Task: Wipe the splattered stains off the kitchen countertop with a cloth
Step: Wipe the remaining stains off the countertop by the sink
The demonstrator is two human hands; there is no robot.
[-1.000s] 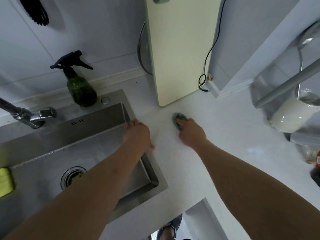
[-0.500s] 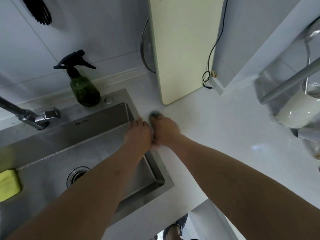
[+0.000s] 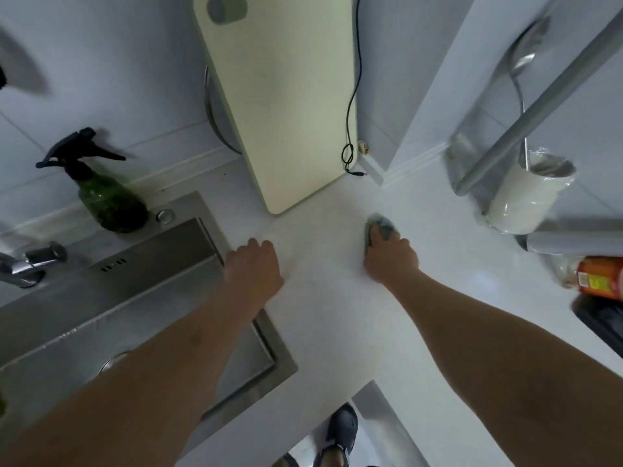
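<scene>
A small grey-green cloth (image 3: pixel 382 226) lies bunched on the white countertop (image 3: pixel 323 298), pressed down under the fingers of my right hand (image 3: pixel 391 259); only its far end shows. My left hand (image 3: pixel 253 269) rests palm down on the counter at the right rim of the steel sink (image 3: pixel 141 281), fingers loosely together, holding nothing. A few tiny dark specks dot the counter between the two hands; no larger stain is visible.
A pale green cutting board (image 3: pixel 286 102) leans on the back wall with a black cable (image 3: pixel 352 129) beside it. A green spray bottle (image 3: pixel 104 193) and a tap (image 3: pixel 27 264) stand behind the sink. At right are a white utensil holder (image 3: pixel 526 197), an orange jar (image 3: pixel 600 279) and a dark tray (image 3: pixel 603 328).
My right hand has slid the cloth to the right, away from the left hand it was touching half a second ago. The left hand stays at the sink rim.
</scene>
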